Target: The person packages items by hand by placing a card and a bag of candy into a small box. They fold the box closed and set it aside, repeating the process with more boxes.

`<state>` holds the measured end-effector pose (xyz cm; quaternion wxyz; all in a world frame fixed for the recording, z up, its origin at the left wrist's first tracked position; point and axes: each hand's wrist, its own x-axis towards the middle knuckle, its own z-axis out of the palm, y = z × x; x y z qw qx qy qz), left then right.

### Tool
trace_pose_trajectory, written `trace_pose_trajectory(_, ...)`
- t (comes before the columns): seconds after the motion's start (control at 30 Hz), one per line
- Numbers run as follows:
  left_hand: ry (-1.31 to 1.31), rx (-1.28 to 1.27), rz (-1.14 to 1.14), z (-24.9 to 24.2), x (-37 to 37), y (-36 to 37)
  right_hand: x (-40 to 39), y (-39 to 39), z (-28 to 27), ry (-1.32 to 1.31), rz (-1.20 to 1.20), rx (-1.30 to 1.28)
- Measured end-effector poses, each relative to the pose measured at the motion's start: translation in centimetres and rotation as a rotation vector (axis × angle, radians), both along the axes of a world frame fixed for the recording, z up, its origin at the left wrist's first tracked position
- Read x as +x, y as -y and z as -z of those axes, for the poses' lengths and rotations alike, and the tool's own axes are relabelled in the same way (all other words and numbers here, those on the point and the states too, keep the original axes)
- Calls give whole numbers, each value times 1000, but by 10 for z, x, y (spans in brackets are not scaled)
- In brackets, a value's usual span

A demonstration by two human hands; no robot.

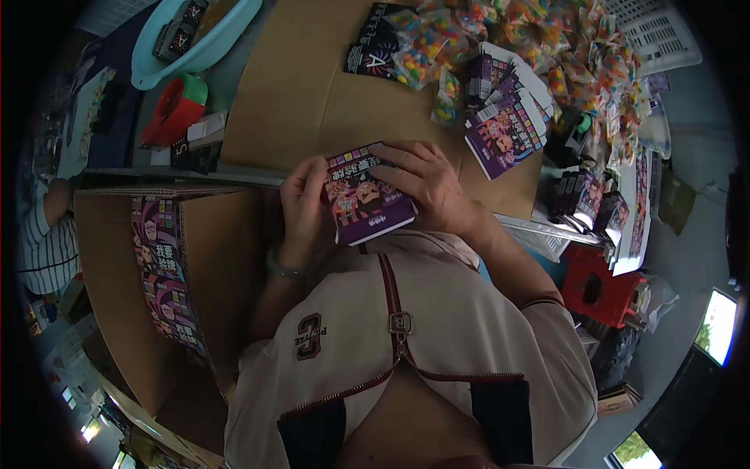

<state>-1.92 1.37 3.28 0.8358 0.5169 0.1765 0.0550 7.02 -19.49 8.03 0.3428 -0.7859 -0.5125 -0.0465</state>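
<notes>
Between my two hands is a purple printed box (367,199), held in front of my chest at the table's near edge. My left hand (306,199) grips its left side, thumb near the upper corner. The fingers of my right hand (426,180) lie over its top right part and wrap the right side, hiding some of the print. To the right of my hands, several flat purple cartons (506,133) overlap on the cardboard sheet (301,86). Beside them lie clear bags of colourful candy (445,98).
An open brown carton (219,258) at my left holds a row of purple boxes (160,242). A blue basin (144,66) and a red tape dispenser (168,109) are at the upper left. More candy bags (594,70) are heaped at the right, above a red stool (598,289). A person's striped sleeve (47,246) shows far left.
</notes>
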Motion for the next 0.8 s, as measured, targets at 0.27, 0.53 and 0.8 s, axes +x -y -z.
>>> trace_pose_trajectory(0.27, 241, 1173, -205, 27, 16, 14, 30, -57, -7, -637, 66, -228)
trace_pose_trajectory(0.53, 208, 1038, -411, 37, 28, 3, 88, -46, 0, -164, 340, -314)
trace_pose_trajectory(0.8, 252, 1091, -317, 28, 21, 2, 145, -33, 39, 212, 616, -472)
